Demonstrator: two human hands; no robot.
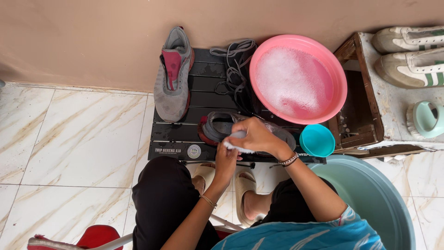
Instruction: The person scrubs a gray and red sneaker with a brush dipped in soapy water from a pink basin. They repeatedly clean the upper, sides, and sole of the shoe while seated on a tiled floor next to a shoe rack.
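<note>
In the head view, the right hand [255, 135] is closed around a white brush [237, 146] and presses it on a grey shoe [222, 127], which lies on its side on the black slatted table [175, 139], while the left hand [225, 159] grips the shoe's near edge from below. A second grey shoe [173, 74] stands further back on the table beside loose laces [236, 69]. A pink basin [298, 78] of foamy water and a small teal cup [317, 140] are to the right, and a big green tub [370, 199] is near the right arm.
</note>
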